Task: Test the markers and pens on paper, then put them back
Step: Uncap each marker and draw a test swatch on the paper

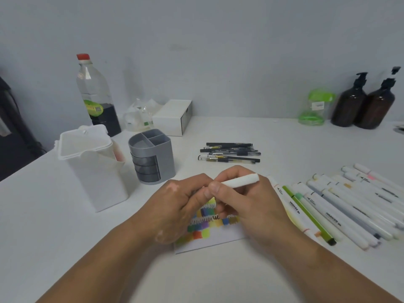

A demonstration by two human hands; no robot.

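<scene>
two bare forearms reach in from the near edge of the white table [218, 281]. the right hand [244, 206] pinches a white marker [238, 181] between thumb and curled fingers, its capped end pointing up and to the right. the left hand [181, 204] has its fingers curled in against the marker's lower end, but whether they grip it cannot be told. both hands hover over a sheet of paper [209, 239] covered with coloured swatches and scribbles. just right of the paper, a row of markers [341, 206] lies side by side, a thin green pen [306, 212] among them. farther back, a bunch of black pens [229, 153] lies flat. to the left stand a grey organiser [150, 156] and a white container [91, 162] with its lid open. by the wall are a bottle [96, 95], a white box [172, 117] and two brown pump bottles [363, 103].
</scene>
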